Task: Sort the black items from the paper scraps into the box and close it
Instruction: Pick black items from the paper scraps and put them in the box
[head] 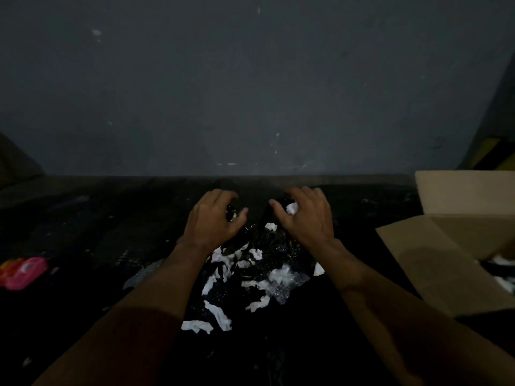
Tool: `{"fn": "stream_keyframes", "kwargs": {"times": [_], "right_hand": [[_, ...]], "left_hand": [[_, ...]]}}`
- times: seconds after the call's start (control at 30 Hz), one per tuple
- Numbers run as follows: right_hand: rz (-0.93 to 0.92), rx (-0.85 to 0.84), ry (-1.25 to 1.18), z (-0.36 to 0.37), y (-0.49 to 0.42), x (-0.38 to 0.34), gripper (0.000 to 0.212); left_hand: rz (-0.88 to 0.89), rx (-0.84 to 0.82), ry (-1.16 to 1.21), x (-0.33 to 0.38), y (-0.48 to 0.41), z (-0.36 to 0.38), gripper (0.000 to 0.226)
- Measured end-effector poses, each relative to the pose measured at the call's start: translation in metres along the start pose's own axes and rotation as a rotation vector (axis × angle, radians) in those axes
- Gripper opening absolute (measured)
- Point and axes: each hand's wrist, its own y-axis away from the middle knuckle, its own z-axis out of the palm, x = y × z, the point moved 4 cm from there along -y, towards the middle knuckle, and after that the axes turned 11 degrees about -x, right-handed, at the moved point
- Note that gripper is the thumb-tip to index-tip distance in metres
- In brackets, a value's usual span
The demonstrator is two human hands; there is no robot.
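Far to my left a pink thing [23,273] lies on the dark floor [111,224], well apart from the work, and it is too blurred for me to name. My left hand [213,218] is at the far left edge of the pile [250,274], fingers and thumb curled round a small glossy black piece [231,210]. Between my forearms the pile is a mix of white paper scraps [220,263] and black items [278,254], with a bit of clear plastic [287,286] on its near right side. My right hand [305,215] is at the pile's far right edge, fingers curled down over dark stuff with one white scrap [292,208] showing by the thumb. In this dim light I cannot tell whether I grip anything there. Further right sits the cardboard box [434,263], beside the pile but not touching it, with its flaps [462,190] up. A corner of the inside shows some dark and pale shapes, so I judge a few things are already in. Most of the job remains as I read it: plenty of black is mixed with the scraps, nothing in my hands is over the box, and it is not closed. I can read no brand, label or writing on the box, the scraps or anything else.
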Motion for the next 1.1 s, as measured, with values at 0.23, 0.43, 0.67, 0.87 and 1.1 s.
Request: {"fn": "stream_keyframes", "kwargs": {"times": [0.23, 0.43, 0.67, 0.87, 1.1], "right_hand": [[0.057, 0.115, 0.125, -0.078, 0.036, 0.008, 0.04], [0.132, 0.192, 0.214, -0.163, 0.075, 0.045, 0.035], [0.283, 0.223, 0.31, -0.266, 0.116, 0.133, 0.044], [0.349, 0.213, 0.384, -0.35, 0.144, 0.234, 0.046], [0.354, 0.189, 0.403, -0.41, 0.16, 0.339, 0.041]], "left_hand": [[0.104, 0.061, 0.098, 0.059, -0.007, -0.011, 0.034], [0.212, 0.032, 0.168, 0.143, -0.02, 0.001, 0.036], [0.392, 0.024, 0.31, 0.284, -0.058, 0.029, 0.038], [0.434, 0.055, 0.335, 0.415, -0.091, 0.074, 0.031], [0.436, 0.025, 0.368, 0.522, -0.123, 0.136, 0.037]]}}
